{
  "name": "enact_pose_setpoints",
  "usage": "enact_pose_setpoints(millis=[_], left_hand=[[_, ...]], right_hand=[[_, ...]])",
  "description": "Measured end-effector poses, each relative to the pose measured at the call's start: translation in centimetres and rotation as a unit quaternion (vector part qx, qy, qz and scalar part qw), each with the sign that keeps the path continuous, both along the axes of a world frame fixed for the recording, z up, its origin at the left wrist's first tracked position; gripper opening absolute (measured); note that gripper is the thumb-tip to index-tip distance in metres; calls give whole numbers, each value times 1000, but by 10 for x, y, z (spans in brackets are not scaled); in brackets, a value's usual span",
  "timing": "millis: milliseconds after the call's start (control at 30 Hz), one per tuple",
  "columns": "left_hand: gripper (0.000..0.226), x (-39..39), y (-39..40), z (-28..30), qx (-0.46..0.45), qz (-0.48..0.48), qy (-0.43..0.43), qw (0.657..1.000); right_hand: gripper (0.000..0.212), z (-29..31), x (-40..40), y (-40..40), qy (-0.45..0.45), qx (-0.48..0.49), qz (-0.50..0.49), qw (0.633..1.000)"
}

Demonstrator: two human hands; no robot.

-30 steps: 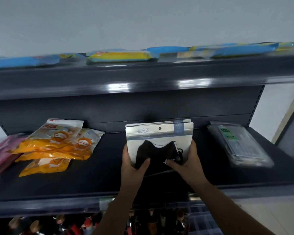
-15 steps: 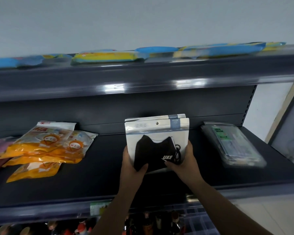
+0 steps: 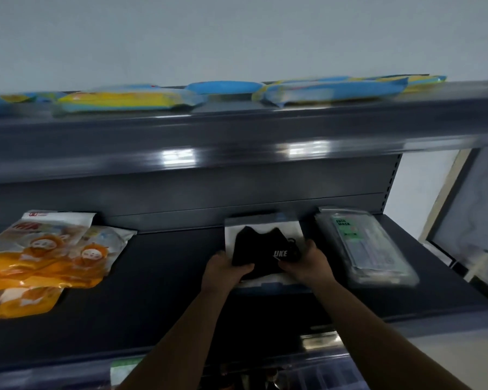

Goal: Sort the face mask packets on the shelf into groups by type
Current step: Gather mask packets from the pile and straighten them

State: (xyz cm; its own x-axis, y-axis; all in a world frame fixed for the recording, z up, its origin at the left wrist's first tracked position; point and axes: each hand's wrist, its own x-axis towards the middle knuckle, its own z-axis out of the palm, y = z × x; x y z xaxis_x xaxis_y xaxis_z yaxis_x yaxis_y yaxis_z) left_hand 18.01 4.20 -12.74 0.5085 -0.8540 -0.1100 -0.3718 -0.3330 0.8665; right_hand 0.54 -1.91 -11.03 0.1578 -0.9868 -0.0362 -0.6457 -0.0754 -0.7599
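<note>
Closest to the camera, both forearms reach up onto the dark shelf (image 3: 164, 280). The left hand (image 3: 224, 270) and right hand (image 3: 307, 261) each have a grip on the near end of the black mask packets (image 3: 261, 249): fingers curled round the lower corners, thumbs on top, so both are closed on the stack. It's a small stack of white-backed packets with a black mask showing, lying pretty much flat in the middle of the shelf, top edge toward the back panel. Just beside it on the right, not quite touching, sits a pile of clear packets (image 3: 364, 246) with a green label. Well apart on the left is a loose heap of orange packets (image 3: 43, 257). Further up, blue and yellow packets (image 3: 130, 98) lie along the top shelf (image 3: 237, 128), kinda blurry.
</note>
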Motion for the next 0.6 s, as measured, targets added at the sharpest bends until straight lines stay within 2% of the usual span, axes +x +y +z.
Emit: enact_pose_setpoints(millis=[133, 467, 533, 600], left_hand=[[64, 0, -8, -5, 61, -4, -52, 997], [68, -6, -19, -3, 99, 7, -126, 987], [64, -8, -16, -2, 89, 14, -133, 987], [62, -9, -8, 2, 69, 22, -144, 987]], right_hand=[[66, -5, 0, -4, 50, 3, 19, 999], [64, -1, 3, -16, 130, 16, 36, 991], [67, 3, 4, -12, 155, 0, 47, 987], [71, 9, 8, -4, 164, -55, 60, 983]])
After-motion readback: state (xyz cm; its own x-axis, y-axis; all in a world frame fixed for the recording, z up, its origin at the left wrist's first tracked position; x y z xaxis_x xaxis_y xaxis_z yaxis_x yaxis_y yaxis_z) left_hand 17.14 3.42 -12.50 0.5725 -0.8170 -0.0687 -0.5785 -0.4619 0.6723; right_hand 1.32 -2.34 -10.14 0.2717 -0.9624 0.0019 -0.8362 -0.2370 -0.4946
